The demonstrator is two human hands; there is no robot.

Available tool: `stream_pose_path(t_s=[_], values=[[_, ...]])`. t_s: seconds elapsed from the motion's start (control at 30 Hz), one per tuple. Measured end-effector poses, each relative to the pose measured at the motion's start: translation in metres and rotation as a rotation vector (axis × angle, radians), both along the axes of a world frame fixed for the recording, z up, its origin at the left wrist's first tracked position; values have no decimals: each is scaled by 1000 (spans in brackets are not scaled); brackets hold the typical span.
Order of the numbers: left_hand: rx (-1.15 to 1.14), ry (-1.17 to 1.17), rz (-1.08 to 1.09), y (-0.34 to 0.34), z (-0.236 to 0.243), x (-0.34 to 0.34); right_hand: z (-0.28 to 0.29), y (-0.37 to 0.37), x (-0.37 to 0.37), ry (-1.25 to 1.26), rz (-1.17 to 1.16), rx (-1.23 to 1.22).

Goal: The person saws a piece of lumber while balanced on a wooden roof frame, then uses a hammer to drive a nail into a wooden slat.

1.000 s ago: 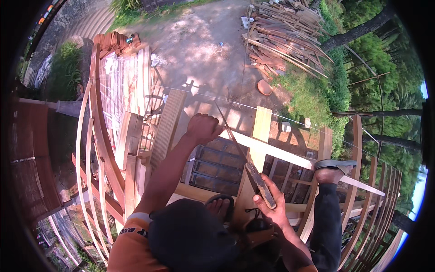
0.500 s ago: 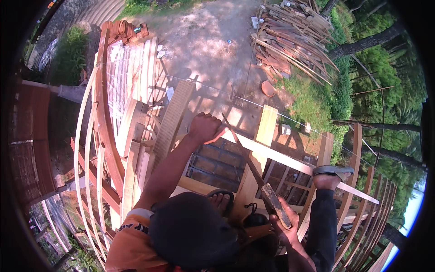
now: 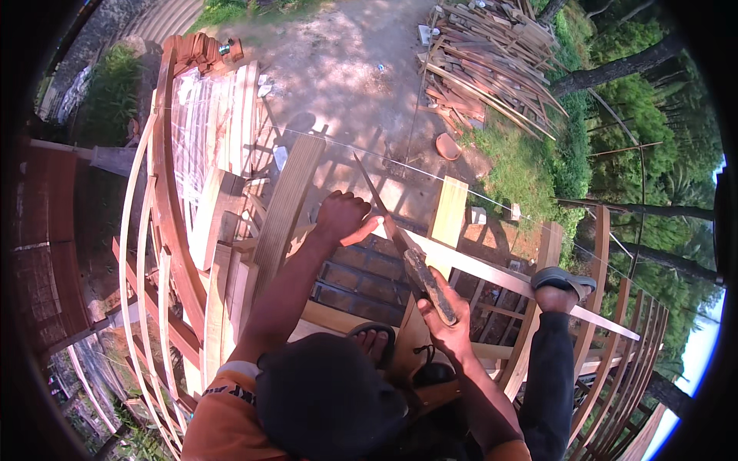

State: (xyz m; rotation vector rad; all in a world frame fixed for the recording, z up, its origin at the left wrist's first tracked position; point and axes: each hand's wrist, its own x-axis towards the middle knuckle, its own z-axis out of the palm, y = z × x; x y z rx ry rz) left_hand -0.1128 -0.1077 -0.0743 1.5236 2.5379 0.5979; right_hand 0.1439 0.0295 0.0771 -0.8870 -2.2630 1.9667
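Note:
A handsaw [image 3: 392, 230] with a narrow dark blade and a worn wooden handle is in my right hand [image 3: 446, 315], fingers wrapped round the handle. Its blade slants up and left, across the pale batten [image 3: 477, 265] near the batten's left end. Beside the blade, my left hand [image 3: 342, 217] is closed on that end of the batten, the thumb toward the saw. My sandalled foot [image 3: 560, 286] rests on the batten farther right. The hand hides the batten's tip. The blade's lower edge against the wood cannot be made out clearly.
Upright beams [image 3: 288, 207] and rafters [image 3: 615, 315] surround me, with a wide plank [image 3: 450, 211] beyond the batten. A white string [image 3: 392, 160] crosses ahead. Far below lie a scrap-wood pile [image 3: 492, 61], wrapped boards [image 3: 211, 115] and a reddish basin [image 3: 448, 146].
My right hand has pushed the saw forward, up and to the left, so more blade reaches past the batten. My left hand and foot keep their places on the batten.

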Motion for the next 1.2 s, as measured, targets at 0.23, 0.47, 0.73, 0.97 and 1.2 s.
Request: stream_pose_path(t_s=[0.23, 0.47, 0.73, 0.97, 1.2], values=[[-27, -40, -20, 1, 1, -2, 21, -8, 41, -104, -83, -85], [-27, -14, 3, -13, 3, -5, 66, 0, 92, -94, 1, -58], [28, -63, -20, 3, -2, 0, 98, 15, 106, -236, -14, -29], [23, -31, -6, 0, 6, 1, 48, 17, 62, -173, -221, -325], [-3, -26, 8, -4, 8, -1, 42, 13, 52, -92, -127, -260]])
